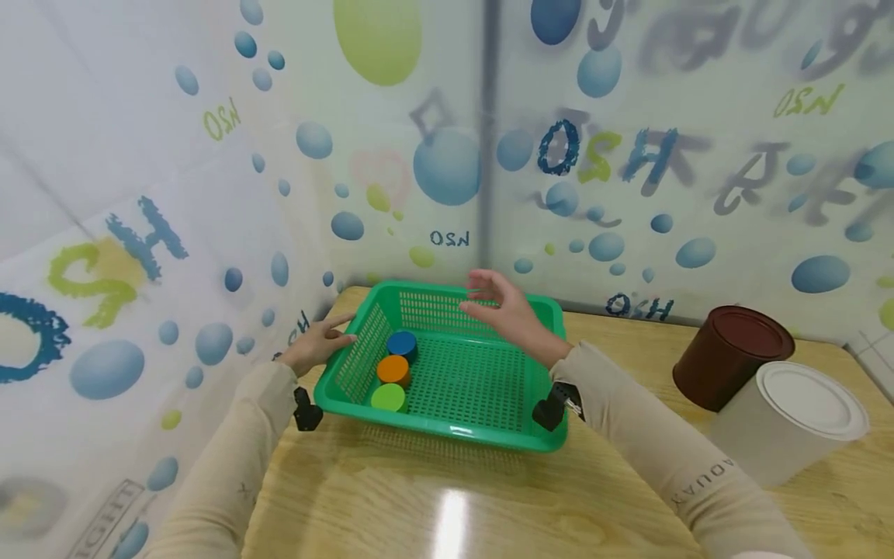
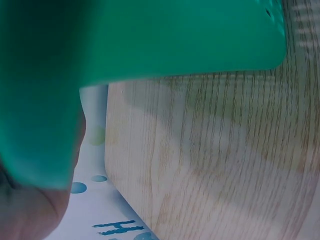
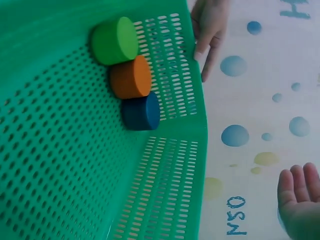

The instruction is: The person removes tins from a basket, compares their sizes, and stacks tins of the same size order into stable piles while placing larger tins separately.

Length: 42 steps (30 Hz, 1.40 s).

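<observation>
A green plastic basket (image 1: 461, 442) with slotted sides stands on the table. Along its left side, three round blocks lie in a row: blue (image 1: 402, 346), orange (image 1: 393, 371) and light green (image 1: 389, 398). My left hand (image 1: 317, 345) holds the basket's left rim, thumb over the edge and fingers along the outside. In the left wrist view the green rim covers most of that hand. Above the basket's right half, my right hand (image 1: 504, 310) is raised with its fingers loosely bent and nothing in them. Its fingers (image 3: 300, 186) also show in the right wrist view.
At the right of the wooden table (image 1: 363, 497) stand a dark brown can (image 1: 726, 357) and a white lidded can (image 1: 782, 427), close together. Patterned walls (image 1: 447, 210) rise behind the basket and at its left.
</observation>
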Each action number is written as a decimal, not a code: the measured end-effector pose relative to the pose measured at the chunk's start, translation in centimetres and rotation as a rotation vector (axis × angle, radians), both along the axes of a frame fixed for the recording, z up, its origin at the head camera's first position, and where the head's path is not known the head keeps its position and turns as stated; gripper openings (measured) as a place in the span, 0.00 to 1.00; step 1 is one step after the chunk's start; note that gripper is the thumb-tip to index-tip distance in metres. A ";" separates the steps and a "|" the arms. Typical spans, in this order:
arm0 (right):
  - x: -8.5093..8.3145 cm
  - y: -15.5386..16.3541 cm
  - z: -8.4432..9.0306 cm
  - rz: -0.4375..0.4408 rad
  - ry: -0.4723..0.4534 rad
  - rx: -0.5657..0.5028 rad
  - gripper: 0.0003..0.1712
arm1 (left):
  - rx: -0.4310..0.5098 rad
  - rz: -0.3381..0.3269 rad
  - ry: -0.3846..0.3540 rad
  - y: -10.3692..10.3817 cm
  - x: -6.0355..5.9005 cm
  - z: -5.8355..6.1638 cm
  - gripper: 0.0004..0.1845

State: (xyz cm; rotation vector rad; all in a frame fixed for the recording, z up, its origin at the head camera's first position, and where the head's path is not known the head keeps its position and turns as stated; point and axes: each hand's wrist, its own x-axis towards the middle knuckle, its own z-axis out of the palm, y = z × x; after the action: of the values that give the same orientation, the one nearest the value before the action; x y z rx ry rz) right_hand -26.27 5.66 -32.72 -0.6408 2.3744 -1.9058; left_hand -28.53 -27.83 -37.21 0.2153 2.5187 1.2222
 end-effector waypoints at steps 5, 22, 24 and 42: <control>-1.7 -2.0 -0.3 -0.024 0.027 -0.018 0.28 | 0.015 -0.004 0.009 0.1 0.3 0.0 0.32; -5.1 -5.6 -3.4 -0.063 -0.111 0.072 0.26 | 0.011 0.037 0.001 0.1 0.3 -0.1 0.31; -5.3 -5.8 -3.9 -0.064 -0.124 0.079 0.26 | -0.001 0.041 0.005 0.1 0.3 -0.1 0.31; -5.2 -8.4 -7.6 0.041 -0.226 0.209 0.28 | -0.032 0.040 0.019 0.1 0.3 0.0 0.31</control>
State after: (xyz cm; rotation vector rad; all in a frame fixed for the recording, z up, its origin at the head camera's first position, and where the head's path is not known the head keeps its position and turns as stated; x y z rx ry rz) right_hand -31.44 -2.76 -40.36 -0.4304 2.3520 -1.5900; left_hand -28.18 -27.70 -37.21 0.1702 2.5684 1.1989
